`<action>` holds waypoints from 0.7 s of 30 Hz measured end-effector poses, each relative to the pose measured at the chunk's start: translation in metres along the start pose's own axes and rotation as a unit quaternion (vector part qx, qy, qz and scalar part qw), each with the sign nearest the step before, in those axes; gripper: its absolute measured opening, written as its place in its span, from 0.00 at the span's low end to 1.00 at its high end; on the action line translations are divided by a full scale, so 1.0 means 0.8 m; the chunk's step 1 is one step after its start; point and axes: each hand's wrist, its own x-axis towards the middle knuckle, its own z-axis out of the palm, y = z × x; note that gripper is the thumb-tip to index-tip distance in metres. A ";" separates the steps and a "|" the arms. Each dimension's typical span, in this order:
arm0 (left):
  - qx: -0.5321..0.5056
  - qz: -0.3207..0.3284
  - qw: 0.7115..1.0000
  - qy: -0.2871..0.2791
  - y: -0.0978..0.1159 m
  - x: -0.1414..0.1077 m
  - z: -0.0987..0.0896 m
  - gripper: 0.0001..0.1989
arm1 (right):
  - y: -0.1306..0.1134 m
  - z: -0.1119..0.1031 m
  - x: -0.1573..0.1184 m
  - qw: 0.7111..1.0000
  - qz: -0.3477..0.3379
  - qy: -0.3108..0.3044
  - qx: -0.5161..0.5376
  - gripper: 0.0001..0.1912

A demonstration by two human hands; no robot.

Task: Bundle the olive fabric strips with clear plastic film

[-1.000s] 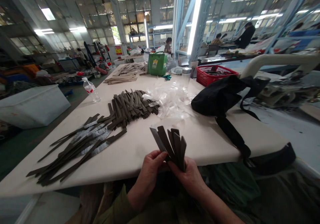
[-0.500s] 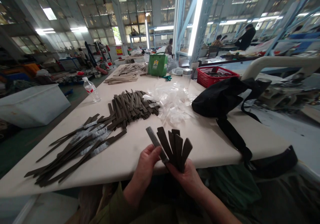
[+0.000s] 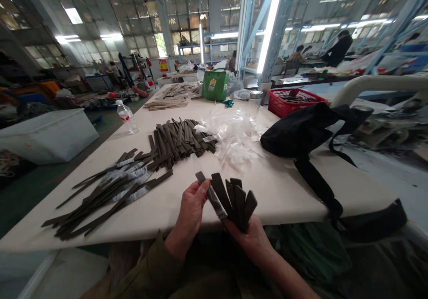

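My right hand is closed round the lower ends of several dark brown fabric strips, which fan out upward. One more strip, partly covered by clear plastic film, leans left from the bunch. Near its upper end, my left hand pinches this strip between thumb and fingers. Its lower end meets my right thumb. Beyond my hands lies a heap of similar loose strips. To the left, long strips lie with plastic wrapped round their middles.
Crumpled clear plastic lies mid-table, with a black bag and its strap to the right. Farther back are a red basket, a green bag, a lidded jar and a water bottle. Co-workers sit and stand in the background.
My left hand has slid up the leaning strip towards its upper end, and more plastic shows along it below my thumb. My right hand keeps its grip. The view has shifted slightly.
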 end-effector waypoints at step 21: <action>-0.077 -0.042 0.996 -0.011 -0.003 -0.005 0.004 0.13 | 0.002 0.003 0.011 1.000 -0.014 -0.005 -0.008 0.15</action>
